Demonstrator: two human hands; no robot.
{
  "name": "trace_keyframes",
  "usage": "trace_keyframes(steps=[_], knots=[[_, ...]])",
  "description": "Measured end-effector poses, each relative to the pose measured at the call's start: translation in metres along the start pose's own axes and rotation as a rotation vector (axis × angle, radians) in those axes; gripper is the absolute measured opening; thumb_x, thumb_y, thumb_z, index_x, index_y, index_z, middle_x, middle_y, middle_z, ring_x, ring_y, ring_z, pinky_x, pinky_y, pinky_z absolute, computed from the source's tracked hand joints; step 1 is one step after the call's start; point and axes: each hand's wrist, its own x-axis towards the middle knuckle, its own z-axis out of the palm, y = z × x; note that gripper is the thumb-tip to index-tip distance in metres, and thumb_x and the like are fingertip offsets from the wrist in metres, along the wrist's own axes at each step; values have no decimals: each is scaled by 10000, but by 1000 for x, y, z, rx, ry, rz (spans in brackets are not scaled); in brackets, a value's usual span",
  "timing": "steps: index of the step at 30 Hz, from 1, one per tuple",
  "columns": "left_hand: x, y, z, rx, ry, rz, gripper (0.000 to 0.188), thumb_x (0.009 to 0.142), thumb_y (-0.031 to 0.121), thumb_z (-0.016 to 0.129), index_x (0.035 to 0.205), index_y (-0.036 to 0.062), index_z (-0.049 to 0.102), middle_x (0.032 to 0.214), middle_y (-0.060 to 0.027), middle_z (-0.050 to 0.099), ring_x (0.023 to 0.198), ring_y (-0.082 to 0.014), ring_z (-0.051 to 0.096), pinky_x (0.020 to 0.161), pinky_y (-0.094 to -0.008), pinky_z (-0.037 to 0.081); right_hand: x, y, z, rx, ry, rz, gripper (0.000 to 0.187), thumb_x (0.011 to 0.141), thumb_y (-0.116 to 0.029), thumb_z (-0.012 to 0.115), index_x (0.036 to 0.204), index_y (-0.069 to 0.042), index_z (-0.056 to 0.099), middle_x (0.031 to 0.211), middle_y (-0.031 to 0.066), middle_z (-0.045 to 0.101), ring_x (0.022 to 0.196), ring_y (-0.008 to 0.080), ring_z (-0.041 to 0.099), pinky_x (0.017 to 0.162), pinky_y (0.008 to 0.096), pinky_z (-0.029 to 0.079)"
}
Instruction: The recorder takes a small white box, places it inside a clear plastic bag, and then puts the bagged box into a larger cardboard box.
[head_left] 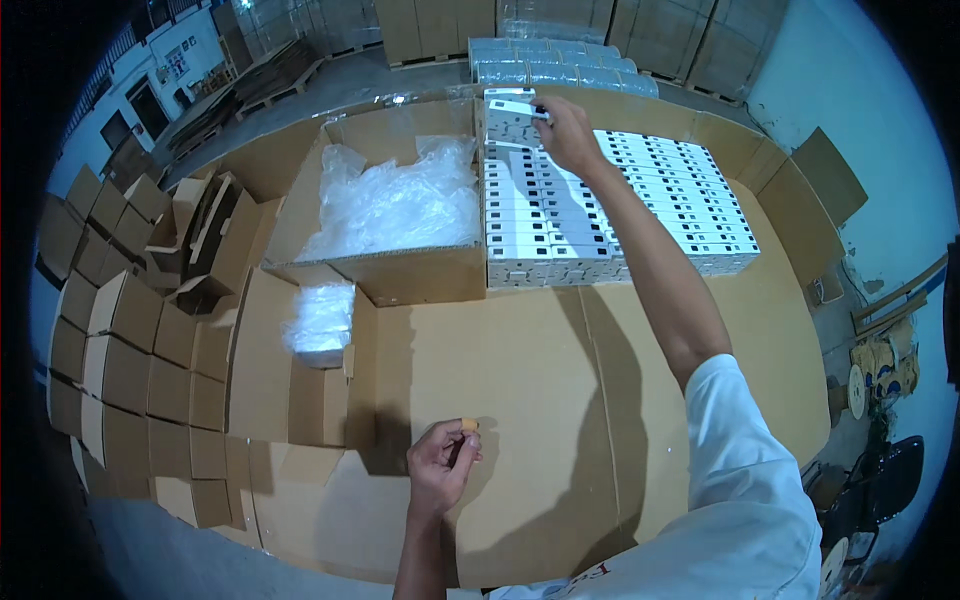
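Note:
My right hand [570, 137] reaches out to the far side of the table and pinches a small white box [513, 121] by its right end. The box is tilted above a large block of stacked white boxes [555, 245] with small dark squares on them. My left hand [438, 468] hovers low over the cardboard surface, its fingers curled in with nothing visible in them. An orange cover [469, 425] sits on one of its fingertips.
Left of the stack stands a big carton [400, 275] of clear plastic bags [390, 200]. A smaller open carton [365, 390] holds a bundle of plastic-wrapped packs [325, 322]. Empty brown cartons [135, 375] line the left edge. Wrapped rolls [560, 75] lie behind the table.

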Motion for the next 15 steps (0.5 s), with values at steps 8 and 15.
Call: trace_keyframes(steps=[8, 15], knots=[[-19, -29, -5, -22, -39, -37, 163, 949, -29, 627, 1111, -40, 622, 905, -59, 657, 785, -100, 627, 695, -257, 544, -133, -110, -87, 138, -12, 53, 323, 844, 72, 676, 1152, -11, 627, 1064, 151, 664, 835, 303, 676, 613, 345, 547], [-35, -49, -17, -79, -116, 107, 345, 1020, 157, 568, 1309, -16, 494, 982, -149, 657, 842, -186, 663, 715, -320, 585, -283, -207, -105, 288, -157, 141, 375, 803, 116, 671, 1149, -15, 619, 1076, 161, 624, 823, 292, 672, 632, 358, 565]])
